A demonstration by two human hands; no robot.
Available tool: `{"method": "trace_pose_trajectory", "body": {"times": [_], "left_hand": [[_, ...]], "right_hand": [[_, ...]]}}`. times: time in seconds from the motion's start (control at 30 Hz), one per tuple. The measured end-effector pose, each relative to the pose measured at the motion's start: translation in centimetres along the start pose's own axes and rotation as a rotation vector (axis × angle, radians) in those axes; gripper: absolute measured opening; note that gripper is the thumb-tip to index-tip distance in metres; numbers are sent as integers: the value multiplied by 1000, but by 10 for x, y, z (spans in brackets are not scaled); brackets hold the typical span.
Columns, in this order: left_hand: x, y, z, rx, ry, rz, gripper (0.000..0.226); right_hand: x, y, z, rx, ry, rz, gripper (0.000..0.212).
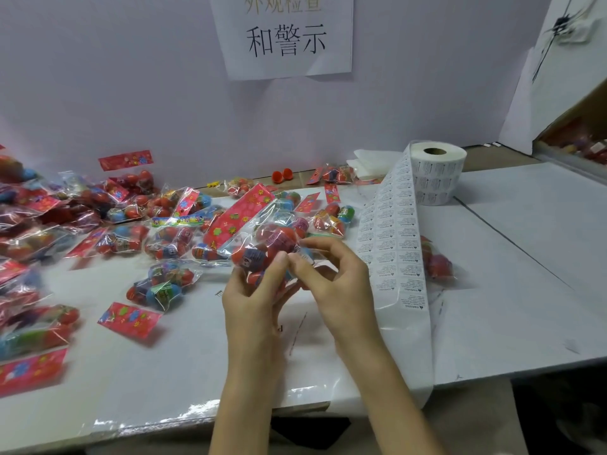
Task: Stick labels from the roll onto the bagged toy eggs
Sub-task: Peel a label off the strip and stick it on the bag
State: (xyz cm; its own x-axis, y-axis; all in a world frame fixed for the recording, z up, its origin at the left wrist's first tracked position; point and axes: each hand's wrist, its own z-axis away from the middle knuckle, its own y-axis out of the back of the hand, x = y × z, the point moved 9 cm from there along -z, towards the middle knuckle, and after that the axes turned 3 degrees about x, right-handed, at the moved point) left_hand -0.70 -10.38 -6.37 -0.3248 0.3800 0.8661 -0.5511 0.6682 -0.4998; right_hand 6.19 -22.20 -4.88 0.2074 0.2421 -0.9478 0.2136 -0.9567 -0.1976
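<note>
My left hand (254, 292) grips a clear bag of toy eggs (262, 238) from below, its red flowered header card pointing up and left. My right hand (331, 277) pinches a small white label (303, 254) against the bag's front. The label roll (437, 172) stands upright at the back right of the table. Its strip of printed labels (394, 254) runs toward me, passes beside my right wrist and hangs over the table's front edge.
Several bagged toy eggs (164, 284) lie scattered over the left half of the white table (509, 290). One more bag (438, 264) lies just right of the strip. A paper sign (285, 37) hangs on the back wall. An open carton (578, 139) stands at far right.
</note>
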Motion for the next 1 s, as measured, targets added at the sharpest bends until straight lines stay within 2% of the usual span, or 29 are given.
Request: {"method": "trace_pose_trajectory", "body": {"times": [0.17, 0.43, 0.5, 0.67, 0.7, 0.83, 1.0], "left_hand": [[2, -5, -1, -44, -52, -12, 43], [-2, 9, -6, 76, -98, -93, 38], [0, 10, -7, 91, -125, -116, 36], [4, 9, -4, 103, -149, -113, 35], [4, 8, -3, 100, -143, -111, 38], [7, 3, -1, 69, -141, -155, 78], [10, 4, 1, 74, -174, -146, 73]], "right_hand": [[0, 9, -2, 71, 7, -46, 11], [9, 6, -3, 59, -63, -108, 10], [11, 5, -4, 45, -80, -121, 2], [14, 3, -3, 29, -119, -157, 4], [13, 3, -3, 28, -112, -157, 4], [11, 7, -4, 63, -73, -166, 7], [9, 7, -4, 81, -39, -159, 10]]}}
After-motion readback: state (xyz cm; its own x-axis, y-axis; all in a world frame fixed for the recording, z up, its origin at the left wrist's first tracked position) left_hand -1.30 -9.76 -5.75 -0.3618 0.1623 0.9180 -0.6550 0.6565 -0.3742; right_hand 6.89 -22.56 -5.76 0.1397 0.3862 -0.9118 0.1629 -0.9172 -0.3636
